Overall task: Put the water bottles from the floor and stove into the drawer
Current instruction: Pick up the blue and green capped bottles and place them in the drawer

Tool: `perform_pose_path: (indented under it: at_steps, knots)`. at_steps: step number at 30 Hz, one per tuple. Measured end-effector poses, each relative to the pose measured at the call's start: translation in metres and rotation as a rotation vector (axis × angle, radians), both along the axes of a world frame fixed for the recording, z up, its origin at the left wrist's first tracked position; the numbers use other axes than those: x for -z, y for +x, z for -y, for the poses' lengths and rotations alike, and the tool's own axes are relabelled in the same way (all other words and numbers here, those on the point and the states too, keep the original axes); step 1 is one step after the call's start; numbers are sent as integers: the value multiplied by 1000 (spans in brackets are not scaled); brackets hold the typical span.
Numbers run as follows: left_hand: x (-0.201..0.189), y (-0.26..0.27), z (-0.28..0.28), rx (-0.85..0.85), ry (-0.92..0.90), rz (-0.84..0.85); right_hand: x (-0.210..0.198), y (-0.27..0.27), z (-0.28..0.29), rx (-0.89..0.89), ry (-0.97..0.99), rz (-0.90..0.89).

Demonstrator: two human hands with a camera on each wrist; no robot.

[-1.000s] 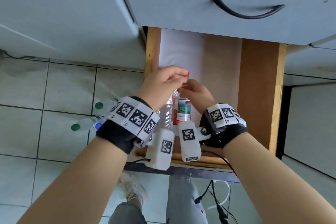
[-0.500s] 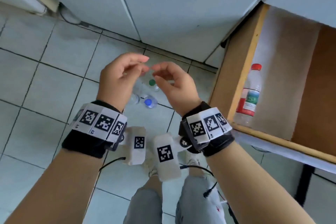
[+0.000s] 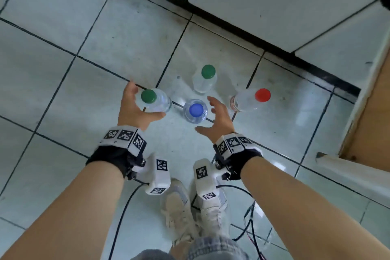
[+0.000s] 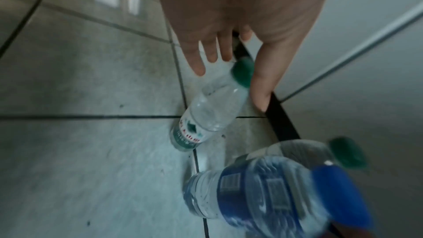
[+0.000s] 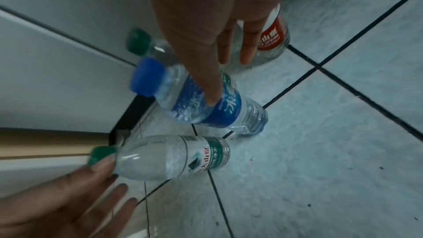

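Both hands have left the drawer (image 3: 371,116) — now spread open over four floor bottles. Left hand (image 3: 135,110) cups the near green-capped bottle (image 3: 155,100); right hand (image 3: 217,118) flanks the blue-capped bottle (image 3: 195,111) — neither grips.

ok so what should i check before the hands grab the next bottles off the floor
1. Left hand is free: ok, open around the near green-cap bottle.
2. Right hand is free: ok, open beside the blue-cap bottle.
3. Bottles upright: ok, also the far green-cap bottle and red-cap bottle.
4. Caps on: ok.
5. Drawer open: ok.
6. Room left in drawer: cannot tell.
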State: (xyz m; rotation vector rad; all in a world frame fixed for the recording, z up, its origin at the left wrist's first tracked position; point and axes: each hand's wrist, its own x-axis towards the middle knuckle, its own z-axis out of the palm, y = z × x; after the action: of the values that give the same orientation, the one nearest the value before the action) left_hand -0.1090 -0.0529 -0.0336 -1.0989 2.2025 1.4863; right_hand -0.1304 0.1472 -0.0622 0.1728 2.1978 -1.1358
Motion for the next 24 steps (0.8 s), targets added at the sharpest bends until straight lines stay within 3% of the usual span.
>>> perform_pose_path:
  at_steps: [2, 5, 9, 11, 17, 24]
  knots:
    - [24, -2, 2, 34, 37, 46, 15, -11, 11, -96, -9, 37]
    - [37, -5, 2, -21, 19, -24, 18, -21, 25, -191, 29, 58]
    - [25, -1, -1, -53, 14, -1, -11, -17, 28, -26, -86, 165]
    - [8, 6, -4, -45, 16, 37, -32, -13, 21, -22, -34, 130]
    - [-111, 36, -21, 126, -20, 18, -122, 6, 1, -67, 18, 104]
    - [-297, 18, -42, 93, -21, -138, -290, 8, -20, 86, -20, 29]
